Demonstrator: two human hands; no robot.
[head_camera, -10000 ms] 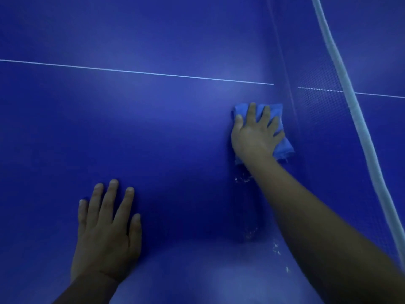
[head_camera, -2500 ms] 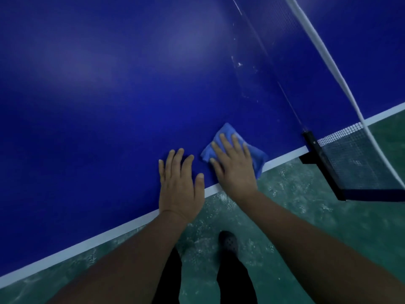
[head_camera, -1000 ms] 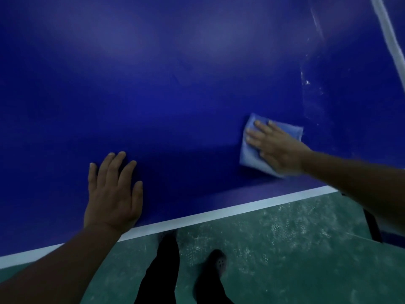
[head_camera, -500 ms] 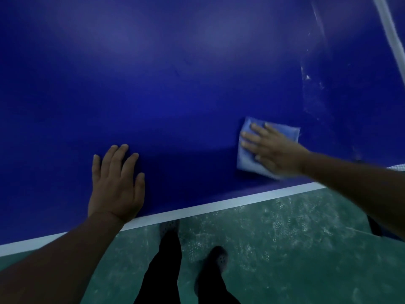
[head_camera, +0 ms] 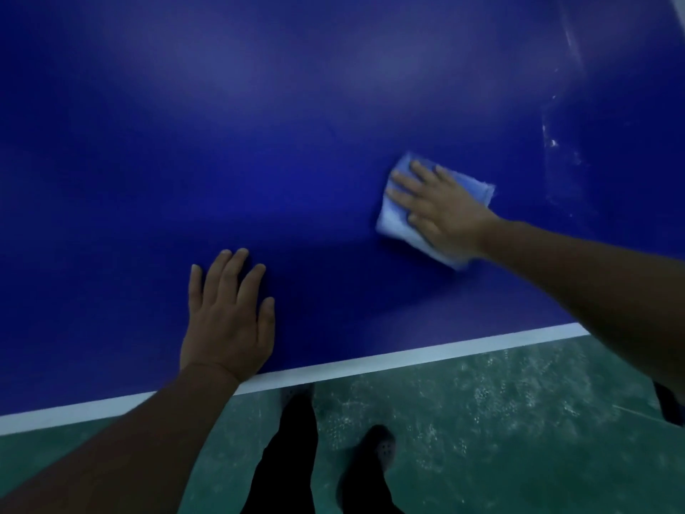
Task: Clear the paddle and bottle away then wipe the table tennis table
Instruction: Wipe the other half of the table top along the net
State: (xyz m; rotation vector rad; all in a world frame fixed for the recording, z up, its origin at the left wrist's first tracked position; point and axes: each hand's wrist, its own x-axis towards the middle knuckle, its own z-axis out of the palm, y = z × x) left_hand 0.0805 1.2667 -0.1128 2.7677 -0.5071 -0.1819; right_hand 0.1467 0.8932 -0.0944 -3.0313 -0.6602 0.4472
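Wiping is the step in hand, and the right hand (head_camera: pixel 441 207) lies flat with fingers spread on a folded light-blue cloth (head_camera: pixel 398 218), pressing it down onto the deep-blue table tennis table (head_camera: pixel 259 124), while the left hand (head_camera: pixel 228 317) rests palm-down on the surface close to the white edge line (head_camera: pixel 370 361), fingers straight and holding nothing, looking like a brace for the lean. To do this well, I'd say keep the palm weight even across the cloth so it doesn't bunch under the fingers, work in overlapping passes, and carry the strokes right out to the white line so the border isn't skipped. Off to the right of the cloth there's a pale streaky smear with white specks (head_camera: pixel 556 142) on the surface, near the cloth but not touching it; that patch looks to need a pass, probably with firmer pressure. The table itself is a smooth, slightly glossy blue sheet catching soft reflections up top, and the part in view carries only the hands and cloth: no paddle or bottle shows, so the clearing seems done. Below the edge, green speckled floor (head_camera: pixel 500 421), dark trouser legs (head_camera: pixel 293 447) and a dark shoe (head_camera: pixel 374 454).
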